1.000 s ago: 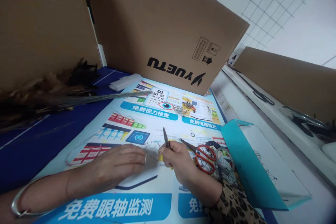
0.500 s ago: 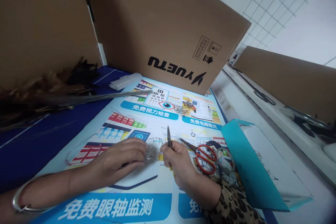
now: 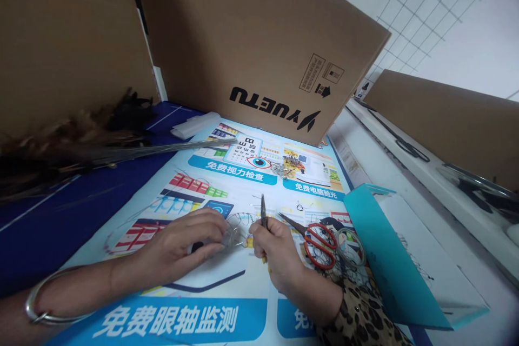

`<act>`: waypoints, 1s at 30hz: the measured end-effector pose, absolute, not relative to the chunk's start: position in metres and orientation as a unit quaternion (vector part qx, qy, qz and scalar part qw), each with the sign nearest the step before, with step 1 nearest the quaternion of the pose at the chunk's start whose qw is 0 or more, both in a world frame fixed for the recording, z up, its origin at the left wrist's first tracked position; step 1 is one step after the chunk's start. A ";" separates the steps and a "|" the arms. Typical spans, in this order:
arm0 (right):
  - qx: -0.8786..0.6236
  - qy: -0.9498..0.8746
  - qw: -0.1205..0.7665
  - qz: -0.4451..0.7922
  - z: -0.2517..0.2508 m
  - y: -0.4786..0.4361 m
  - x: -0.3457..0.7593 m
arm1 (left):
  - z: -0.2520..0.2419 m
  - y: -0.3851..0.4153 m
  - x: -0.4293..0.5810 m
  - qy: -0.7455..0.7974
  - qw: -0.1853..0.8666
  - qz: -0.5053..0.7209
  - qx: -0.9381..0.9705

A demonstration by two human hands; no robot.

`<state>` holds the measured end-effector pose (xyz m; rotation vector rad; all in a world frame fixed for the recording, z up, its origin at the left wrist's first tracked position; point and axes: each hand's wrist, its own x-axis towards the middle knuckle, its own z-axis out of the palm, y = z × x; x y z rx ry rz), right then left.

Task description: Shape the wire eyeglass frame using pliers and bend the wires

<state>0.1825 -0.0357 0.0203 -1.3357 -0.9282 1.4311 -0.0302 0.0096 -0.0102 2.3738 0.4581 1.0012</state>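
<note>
1. Clock's centred on my right hand (image 3: 278, 248), 12 at the top of the view. That hand is wrapped in a loose fist around some pliers (image 3: 263, 210): dark metal, narrow, tapering to a point, with a bit of yellow poking out below.
2. Left hand (image 3: 192, 240) is at 9, fingers curled together, thumb and fingertips pinching a thin, shiny, loopy wire (image 3: 237, 237) that sits between the hands. Can't tell if the right fingers touch it too.
3. Other textures: smooth silvery bangle (image 3: 34, 297) on the left wrist, leopard-print sleeve (image 3: 360, 313) on the right arm. At 3, scissors (image 3: 320, 248) with rounded red handles, overlapping a clear-looking ring (image 3: 352, 247), then a stiff teal box (image 3: 389, 259). Fluffy brown and black feathers (image 3: 73, 135) out at 10, kinda blurry.
4. Surface is a printed poster (image 3: 219, 316) in white and bright blue, over a dark blue cover (image 3: 48, 232). Tangled wire clump (image 3: 286, 169) at 12, big plain cardboard box (image 3: 251, 38) behind, wall grid (image 3: 421, 11) at 1.
5. Pliers' tip points to 12, long axis running nearly straight 12 to 6. Loopy wire's axis is too tangled to call.
</note>
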 end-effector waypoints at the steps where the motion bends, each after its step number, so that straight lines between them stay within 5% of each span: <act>1: -0.544 -0.380 0.469 0.582 0.020 -0.036 0.183 | -0.010 0.009 -0.030 0.173 0.257 0.372 0.875; 20: -0.525 -0.388 0.477 0.589 0.017 -0.036 0.179 | -0.001 -0.012 -0.013 0.238 0.104 0.399 0.879; 30: -0.527 -0.399 0.471 0.584 0.015 -0.036 0.180 | -0.002 -0.009 -0.010 0.241 0.107 0.374 0.889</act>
